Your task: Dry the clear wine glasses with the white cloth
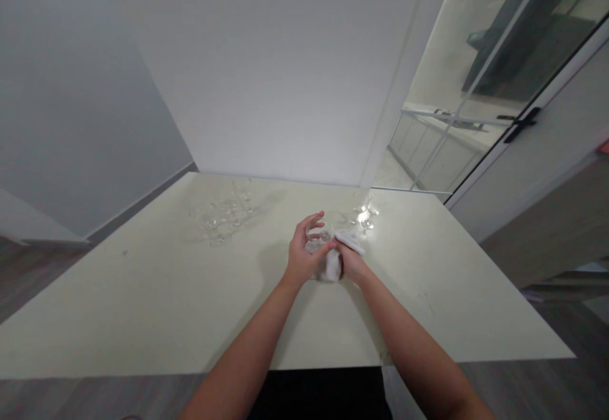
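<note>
A person stands at a pale table (143, 318) in a bare white room, both forearms reaching out over it. At about ten o'clock from the hands, well apart from them, a cluster of clear glasses (223, 214) stands on the tabletop, hard to count against the light surface. At the centre, the left hand (304, 252) wraps a clear glass (320, 237), thumb and palm closed on its side while the fingers fan loosely above the rim. Touching it at three o'clock, the right hand (349, 261) is closed on a white cloth (339, 252), pressed against the glass and bunched beneath it. At one o'clock, near the hands, more glasses (364, 217) catch a bright glare. Beyond the table's right corner, a glass door (480, 84) with a dark handle reflects the next room. The glass looks light, rigid, slick and easily broken; the bowl's side, cradled as now, seems the safest hold, with the soft cloth adding grip.
</note>
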`<state>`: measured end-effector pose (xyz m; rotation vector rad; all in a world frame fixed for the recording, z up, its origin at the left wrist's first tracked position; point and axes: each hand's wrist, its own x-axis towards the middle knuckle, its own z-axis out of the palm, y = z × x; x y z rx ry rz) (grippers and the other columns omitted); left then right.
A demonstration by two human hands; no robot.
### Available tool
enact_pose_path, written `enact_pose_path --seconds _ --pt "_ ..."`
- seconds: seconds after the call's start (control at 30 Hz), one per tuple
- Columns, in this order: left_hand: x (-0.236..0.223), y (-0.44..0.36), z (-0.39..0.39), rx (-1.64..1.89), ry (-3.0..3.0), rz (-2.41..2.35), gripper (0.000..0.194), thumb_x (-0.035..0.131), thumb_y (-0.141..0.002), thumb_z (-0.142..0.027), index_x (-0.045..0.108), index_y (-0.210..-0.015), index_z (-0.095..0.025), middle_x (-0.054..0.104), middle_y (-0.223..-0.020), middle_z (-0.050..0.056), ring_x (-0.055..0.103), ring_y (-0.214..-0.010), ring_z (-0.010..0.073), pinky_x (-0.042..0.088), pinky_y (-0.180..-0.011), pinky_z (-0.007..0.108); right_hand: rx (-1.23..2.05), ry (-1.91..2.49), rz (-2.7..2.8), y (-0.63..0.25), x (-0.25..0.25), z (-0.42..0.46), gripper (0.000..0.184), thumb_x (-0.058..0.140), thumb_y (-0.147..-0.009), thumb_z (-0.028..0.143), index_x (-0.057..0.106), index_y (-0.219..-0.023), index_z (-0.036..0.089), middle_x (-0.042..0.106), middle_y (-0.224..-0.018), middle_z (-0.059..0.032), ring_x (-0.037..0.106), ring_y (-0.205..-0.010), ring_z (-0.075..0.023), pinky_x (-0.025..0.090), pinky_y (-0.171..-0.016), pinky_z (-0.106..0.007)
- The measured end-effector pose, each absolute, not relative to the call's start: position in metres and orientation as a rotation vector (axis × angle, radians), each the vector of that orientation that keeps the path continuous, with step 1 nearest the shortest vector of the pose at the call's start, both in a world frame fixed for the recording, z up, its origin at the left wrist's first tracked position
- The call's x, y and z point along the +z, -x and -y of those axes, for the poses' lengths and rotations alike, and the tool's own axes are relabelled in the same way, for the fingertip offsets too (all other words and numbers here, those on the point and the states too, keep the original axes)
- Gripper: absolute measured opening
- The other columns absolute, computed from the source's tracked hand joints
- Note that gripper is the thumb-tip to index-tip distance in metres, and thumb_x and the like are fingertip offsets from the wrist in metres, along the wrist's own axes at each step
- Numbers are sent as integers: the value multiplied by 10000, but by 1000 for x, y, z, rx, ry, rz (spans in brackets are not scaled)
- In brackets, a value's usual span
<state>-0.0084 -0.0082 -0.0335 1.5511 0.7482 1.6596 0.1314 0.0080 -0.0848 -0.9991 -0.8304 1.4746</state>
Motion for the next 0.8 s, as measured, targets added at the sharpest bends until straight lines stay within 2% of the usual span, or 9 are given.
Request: enact_pose_path --seconds 0.13,0.23,0.43,0.6,0.8 --pt "-34 8 8 1641 -1544 -689 697 785 -724 -314 438 -1327 -272 495 -1408 142 596 -1111 219 558 -859 373 1476 955 687 -131 -78 -7 287 793 -663 376 699 -878 210 751 -910 -20 684 -860 -196 540 -803 -289" --pt "-35 6 9 1612 -1555 -649 695 784 -728 -314 439 -1330 -274 486 -1411 142 594 -1114 219 557 -875 384 1529 928 613 -132 -73 -7 230 757 -690 322 690 -876 204 749 -902 -15 680 -846 -189 541 -781 -278" --pt "-37 3 12 1568 -1613 -579 724 806 -708 -309 453 -1340 -281 504 -1367 127 600 -1109 221 547 -915 398 1780 813 630 -132 -70 -5 233 643 -780 376 693 -917 193 749 -865 -28 696 -835 -203 543 -773 -308" --pt "-42 4 9 1562 -1720 -629 754 786 -735 -309 406 -1386 -282 540 -1302 116 605 -1102 216 552 -912 396 1638 897 651 -131 -71 -4 216 733 -676 313 711 -862 203 748 -838 -16 689 -807 -197 532 -755 -296" --pt "-42 3 13 1488 -2109 -733 735 773 -739 -383 430 -1375 -257 570 -1290 124 566 -1193 260 498 -1001 444 1415 938 885 -138 -72 -7 285 759 -643 409 718 -833 201 732 -860 -34 658 -831 -212 512 -811 -325"
